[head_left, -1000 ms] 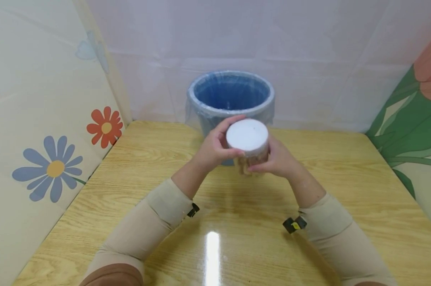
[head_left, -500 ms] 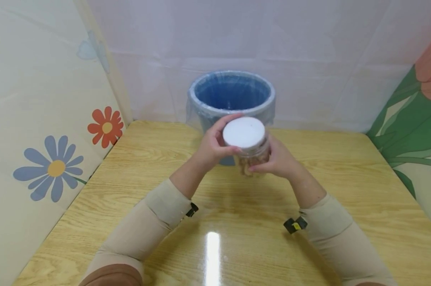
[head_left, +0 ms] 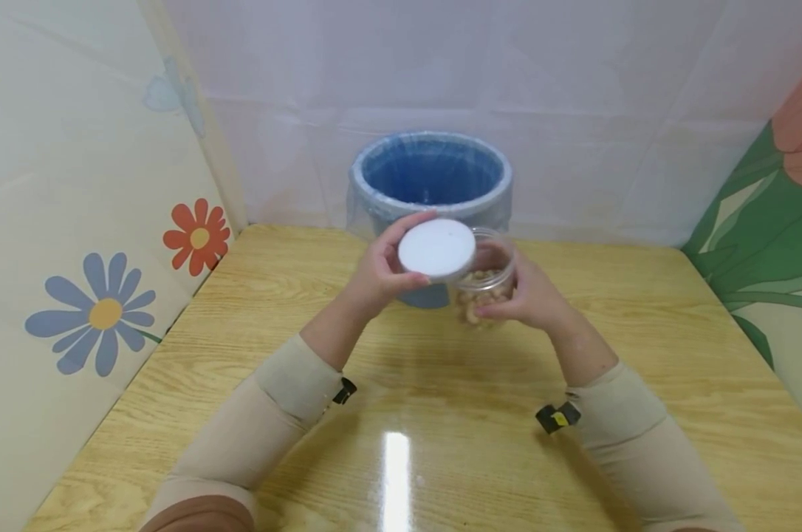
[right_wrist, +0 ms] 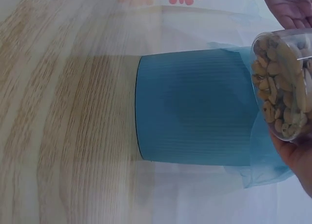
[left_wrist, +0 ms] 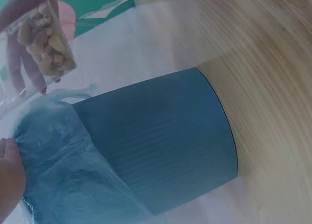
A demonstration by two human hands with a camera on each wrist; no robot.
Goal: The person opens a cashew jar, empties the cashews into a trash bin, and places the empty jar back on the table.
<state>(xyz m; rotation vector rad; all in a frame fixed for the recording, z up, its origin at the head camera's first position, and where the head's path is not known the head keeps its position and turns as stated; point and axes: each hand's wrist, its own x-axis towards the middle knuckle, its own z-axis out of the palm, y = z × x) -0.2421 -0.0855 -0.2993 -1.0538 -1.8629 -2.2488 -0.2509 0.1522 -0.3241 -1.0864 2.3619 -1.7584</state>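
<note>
My left hand (head_left: 377,270) grips a round white lid (head_left: 437,248) by its edge, thumb in front and fingers behind. Just right of it, my right hand (head_left: 534,292) holds a clear jar (head_left: 497,284) round its side, its mouth uncovered. Tan peanuts (head_left: 477,303) fill the lower part of the jar, and the right wrist view shows the nuts (right_wrist: 280,92) through its wall. In the head view the lid overlaps the jar's left rim. Both are held up over the table, in front of a blue bin (head_left: 434,295).
A clear plastic liner (head_left: 361,199) is folded over the rim of the bin, which stands at the back of the wooden table (head_left: 295,295). A pale sheet (head_left: 574,148) hangs behind it. Flower-printed panels (head_left: 102,185) flank the table on both sides.
The lid has come off the jar and moved left with my left hand. My right hand has shifted slightly right with the jar, and its open mouth now shows.
</note>
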